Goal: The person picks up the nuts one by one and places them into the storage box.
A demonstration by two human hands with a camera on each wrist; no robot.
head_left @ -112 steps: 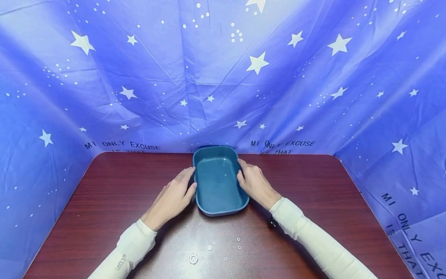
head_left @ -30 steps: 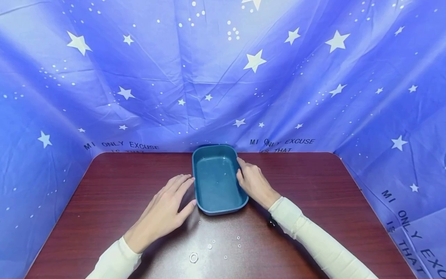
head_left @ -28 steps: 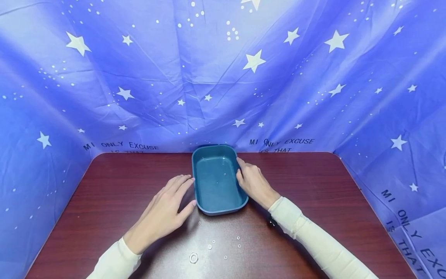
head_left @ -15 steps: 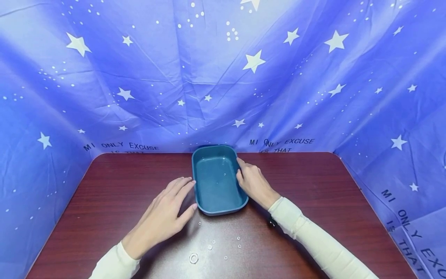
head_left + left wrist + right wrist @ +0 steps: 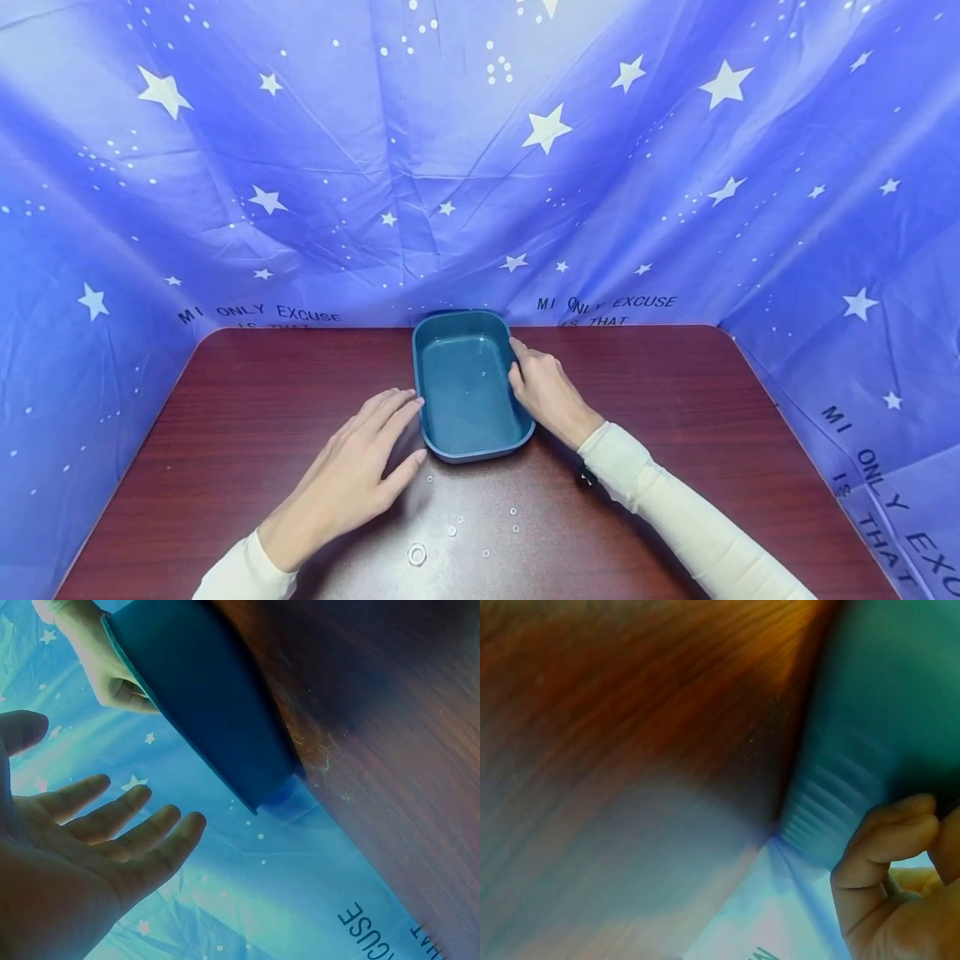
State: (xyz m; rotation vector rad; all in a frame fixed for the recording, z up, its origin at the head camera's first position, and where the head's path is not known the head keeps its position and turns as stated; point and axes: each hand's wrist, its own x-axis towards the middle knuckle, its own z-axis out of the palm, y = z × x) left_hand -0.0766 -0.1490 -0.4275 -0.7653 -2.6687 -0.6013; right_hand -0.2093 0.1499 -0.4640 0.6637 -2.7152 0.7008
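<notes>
A blue-green rectangular plastic tub (image 5: 474,457) stands at the far middle of the table, with one tiny ring-like piece (image 5: 483,374) on its floor. My right hand (image 5: 551,390) grips the tub's right rim; the right wrist view shows its curled fingers (image 5: 885,847) against the wall. On the other side, my left hand (image 5: 352,467) is spread beside the tub's left wall. In the left wrist view its fingers (image 5: 161,851) are loosely extended and stand apart from the tub. A large hex nut (image 5: 416,554) lies on the table nearer to me, with several smaller nuts or rings (image 5: 452,531) around it.
The dark red wooden table (image 5: 660,400) has rounded far corners. A blue star-print cloth (image 5: 337,167) hangs right behind its far edge and along both sides. The tub's far end is close to that cloth.
My left hand has drawn back toward me along the tub's left side, with its fingers spread wider. My right hand, the tub and the loose pieces have stayed in place.
</notes>
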